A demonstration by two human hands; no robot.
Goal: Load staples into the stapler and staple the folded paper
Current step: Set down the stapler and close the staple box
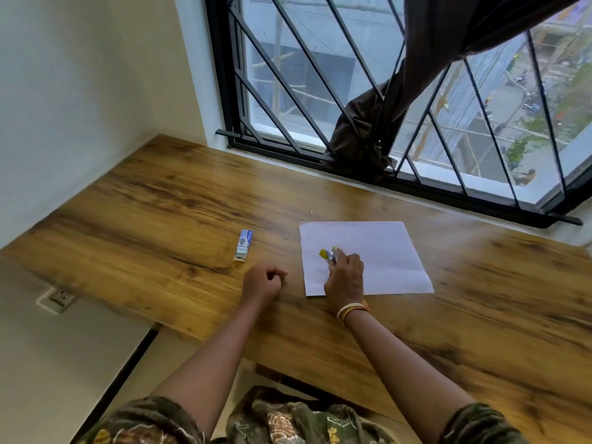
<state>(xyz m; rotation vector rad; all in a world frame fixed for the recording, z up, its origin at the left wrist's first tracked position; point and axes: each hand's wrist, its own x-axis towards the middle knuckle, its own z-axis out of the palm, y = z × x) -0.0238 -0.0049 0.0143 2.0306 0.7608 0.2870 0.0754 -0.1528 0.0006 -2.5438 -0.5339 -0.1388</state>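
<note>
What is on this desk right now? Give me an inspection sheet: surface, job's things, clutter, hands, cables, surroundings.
Surface: wooden desk set into a corner under a window.
Job's things: white paper lies flat on the desk; yellow stapler held over the paper; staple box lies left of the paper, apart from it, its end open.
Clutter: one small white speck beyond the paper.
Hands: right hand has its grip curled round the stapler; left hand rests on the desk, fingers curled, holding nothing.
Cables: nothing seen; a wall socket sits below the desk edge.
Surroundings: barred window, dark curtain bunched on the sill, white wall.
</note>
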